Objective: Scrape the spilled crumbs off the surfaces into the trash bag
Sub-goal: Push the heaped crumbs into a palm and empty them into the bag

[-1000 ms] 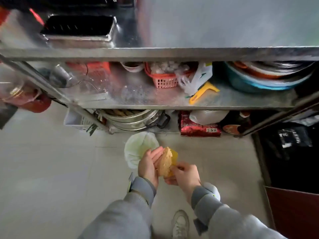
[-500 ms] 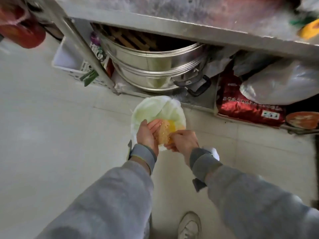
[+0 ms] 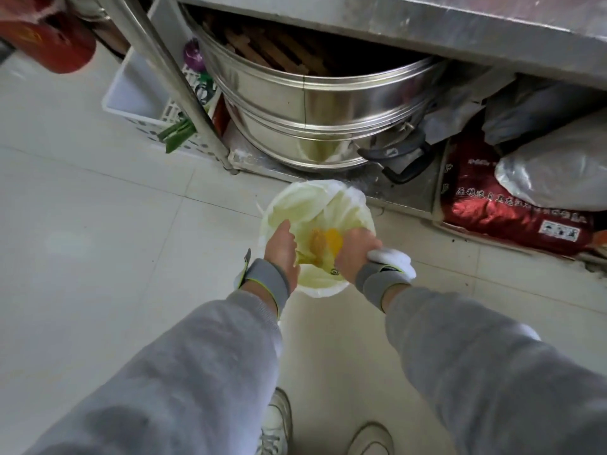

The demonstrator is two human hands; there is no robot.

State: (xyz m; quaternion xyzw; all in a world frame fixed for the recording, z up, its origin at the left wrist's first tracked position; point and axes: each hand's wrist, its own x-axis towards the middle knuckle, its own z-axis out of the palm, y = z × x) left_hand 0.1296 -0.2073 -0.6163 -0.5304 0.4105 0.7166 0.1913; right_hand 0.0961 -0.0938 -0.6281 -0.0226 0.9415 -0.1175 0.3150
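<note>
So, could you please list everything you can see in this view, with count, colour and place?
Trash bag: one, pale white-green, open on the floor under both hands.
Scraper: one, yellow, crumb-coated, over the bag's mouth.
Steamer pot: one, steel, stacked tiers, bottom shelf.
Sack: one, red, printed, bottom shelf, right of the pot.
Plastic bag: one, white, atop the sack.
Crate: one, white, on the floor left of the rack leg.
Red container: one, top left, partly cut off.
Shoes: two, whitish, bottom edge.
Left hand: one, at the scraper's left side.
Right hand: one, grip on the scraper.
</note>
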